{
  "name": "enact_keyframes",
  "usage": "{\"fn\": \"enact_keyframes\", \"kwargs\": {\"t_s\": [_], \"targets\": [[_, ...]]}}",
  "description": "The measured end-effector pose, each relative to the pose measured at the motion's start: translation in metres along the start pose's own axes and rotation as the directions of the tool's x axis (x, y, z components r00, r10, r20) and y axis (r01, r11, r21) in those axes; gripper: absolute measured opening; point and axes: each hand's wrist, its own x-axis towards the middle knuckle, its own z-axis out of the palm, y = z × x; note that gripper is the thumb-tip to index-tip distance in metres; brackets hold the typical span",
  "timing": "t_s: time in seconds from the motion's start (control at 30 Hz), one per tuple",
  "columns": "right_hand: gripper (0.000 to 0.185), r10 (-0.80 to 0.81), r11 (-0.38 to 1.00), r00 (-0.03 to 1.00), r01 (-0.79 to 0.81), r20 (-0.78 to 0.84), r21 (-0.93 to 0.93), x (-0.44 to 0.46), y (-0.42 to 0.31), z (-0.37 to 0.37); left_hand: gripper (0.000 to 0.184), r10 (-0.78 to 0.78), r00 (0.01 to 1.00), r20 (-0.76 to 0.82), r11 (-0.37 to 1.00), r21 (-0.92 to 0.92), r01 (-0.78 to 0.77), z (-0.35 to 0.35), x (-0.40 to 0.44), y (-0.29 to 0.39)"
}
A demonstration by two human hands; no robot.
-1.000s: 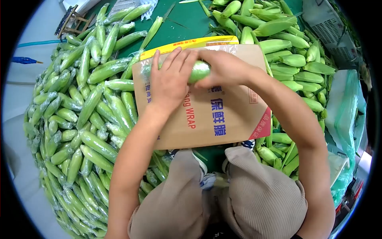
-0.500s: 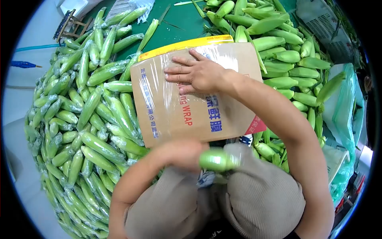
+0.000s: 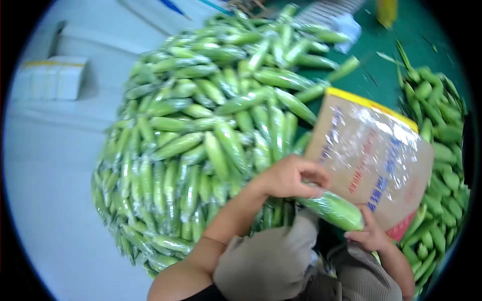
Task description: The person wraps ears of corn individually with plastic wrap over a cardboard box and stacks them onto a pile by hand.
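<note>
Above my knees, a green ear of corn [image 3: 334, 210] in its husk lies slanted between my two hands, with shiny clear film on it. My left hand [image 3: 293, 176] grips its upper left end, thumb and fingers bent around it. At the lower right end, my right hand [image 3: 370, 232] holds the ear between thumb and fingers. Just beyond the hands is a brown cardboard box [image 3: 346, 150] with a yellow strip along its far edge, blue and red print, and glossy film over its top.
A large heap of film-wrapped corn [image 3: 181, 145] fills the left and middle. Corn in bare husks [image 3: 444, 175] is piled at the right. A white box [image 3: 52, 78] stands far left on the pale floor. A green surface [image 3: 381, 65] lies behind the cardboard box.
The view has swung left. My right hand has left the box top and now holds one end of the corn. My left hand still has the ear.
</note>
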Motion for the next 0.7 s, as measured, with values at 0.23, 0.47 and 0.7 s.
{"fn": "enact_keyframes", "kwargs": {"t_s": [0.23,0.47,0.7], "targets": [[0.108,-0.452,0.857,0.875,0.372,-0.175,-0.357,0.091,-0.053,0.038,0.061,0.006,0.725,-0.689,0.435,-0.651,-0.622,0.11,0.057,-0.019],[0.093,-0.427,0.855,0.863,0.286,-0.271,-0.433,0.013,-0.06,-0.01,0.031,-0.103,0.38,-0.919,0.71,-0.335,-0.619,-0.12,-0.017,-0.011],[0.05,-0.312,0.894,0.377,-0.194,-0.872,-0.403,-0.129,0.123,-0.174,0.025,0.249,-0.255,-0.934,0.923,0.309,-0.228,-0.353,-0.14,-0.017]]}}
